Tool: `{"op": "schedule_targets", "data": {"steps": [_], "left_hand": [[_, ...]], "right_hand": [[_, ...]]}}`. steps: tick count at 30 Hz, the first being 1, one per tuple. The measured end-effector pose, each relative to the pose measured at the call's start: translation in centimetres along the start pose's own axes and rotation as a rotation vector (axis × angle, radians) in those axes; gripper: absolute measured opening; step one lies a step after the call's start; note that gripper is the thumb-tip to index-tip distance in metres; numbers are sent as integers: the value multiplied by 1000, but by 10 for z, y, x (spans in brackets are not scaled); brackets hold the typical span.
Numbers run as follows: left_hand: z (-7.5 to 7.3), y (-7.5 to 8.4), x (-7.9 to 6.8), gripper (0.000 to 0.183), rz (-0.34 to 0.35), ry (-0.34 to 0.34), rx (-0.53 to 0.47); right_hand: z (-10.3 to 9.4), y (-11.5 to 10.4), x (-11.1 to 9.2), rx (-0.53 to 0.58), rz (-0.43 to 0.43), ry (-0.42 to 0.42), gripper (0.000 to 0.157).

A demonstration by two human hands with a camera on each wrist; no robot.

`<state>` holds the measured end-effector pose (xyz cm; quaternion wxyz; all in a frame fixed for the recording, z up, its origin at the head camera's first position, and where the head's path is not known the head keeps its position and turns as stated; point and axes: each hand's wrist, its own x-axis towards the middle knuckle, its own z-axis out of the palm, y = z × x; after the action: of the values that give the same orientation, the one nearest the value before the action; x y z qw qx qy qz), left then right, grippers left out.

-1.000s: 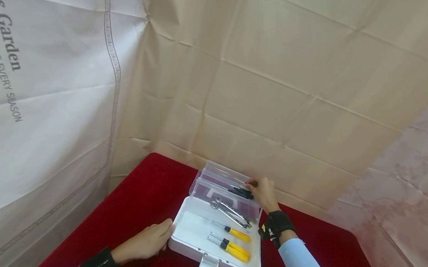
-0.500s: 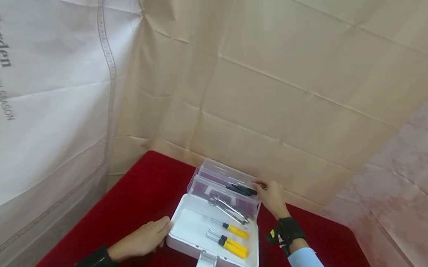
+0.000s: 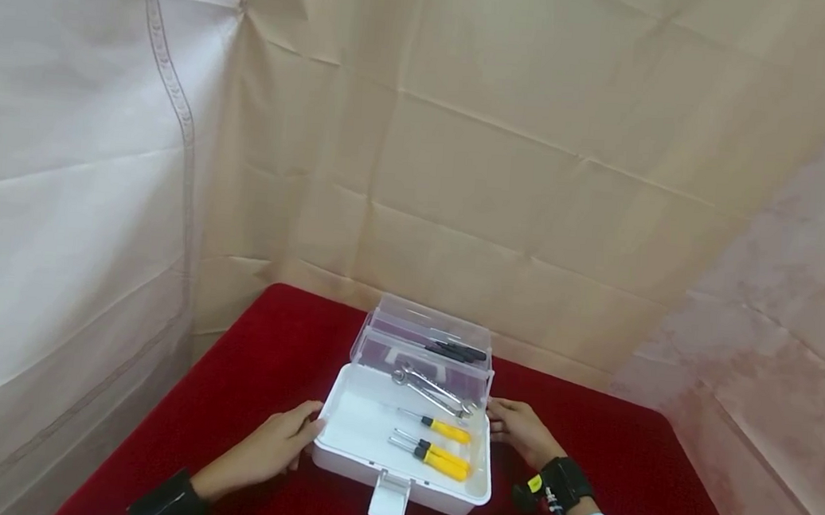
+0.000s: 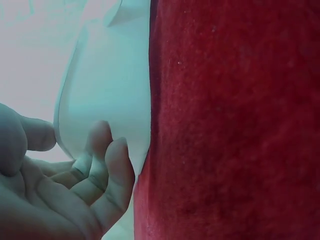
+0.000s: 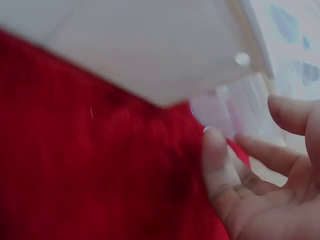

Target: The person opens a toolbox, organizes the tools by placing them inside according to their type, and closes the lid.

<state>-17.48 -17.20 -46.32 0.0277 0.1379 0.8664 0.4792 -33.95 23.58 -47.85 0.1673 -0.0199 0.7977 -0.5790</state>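
Note:
A white toolbox (image 3: 396, 489) stands with its clear lid (image 3: 422, 322) raised at the back. Its front latch (image 3: 390, 498) hangs down. Inside lie several yellow-handled screwdrivers (image 3: 447, 461) and silver wrenches (image 3: 432, 390). Dark-handled tools (image 3: 456, 351) sit in the lid's compartment. My left hand (image 3: 272, 444) holds the toolbox's left side, its thumb at the rim and its fingers curled by the outer wall in the left wrist view. Beside the right rear corner is my right hand (image 3: 524, 434), fingers loosely bent and holding nothing; whether they touch the lid I cannot tell.
The toolbox rests on a table with a red cloth (image 3: 607, 455). Beige sheeting (image 3: 506, 152) hangs close behind the table. White printed sheeting (image 3: 75, 146) is at the left, and pinkish sheeting (image 3: 795, 332) at the right.
My right hand has come away from the lid's compartment, down and toward me to the toolbox's right side. The left hand stays at the left side. The head view has shifted slightly.

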Motion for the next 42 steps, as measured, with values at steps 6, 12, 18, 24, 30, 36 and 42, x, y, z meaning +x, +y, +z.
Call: {"op": "schedule_targets", "data": {"steps": [6,12,18,24,30,36,42], "left_hand": [[-1,0,-2,40,8,-6,-15],[-1,1,-6,39,-17,-8,-109],[1,2,-6,41,-27,-16,-121],[4,1,-5,38,-18,-35,-93],[2,-1,-5,42,-37,-48,-139],[-4,-3,-9,59,-47,-66,-197],[-9,-2,-9,58,-57,-89,-222]], "right_hand": [[10,-4,5,183,33,-11,55],[15,-4,2,276,58,21,53],[17,0,-1,332,29,70,54],[16,0,-8,275,-90,171,60],[16,-7,-21,337,-160,175,51],[20,-11,-39,279,-230,187,61],[24,-8,-57,137,-308,245,56]]}}
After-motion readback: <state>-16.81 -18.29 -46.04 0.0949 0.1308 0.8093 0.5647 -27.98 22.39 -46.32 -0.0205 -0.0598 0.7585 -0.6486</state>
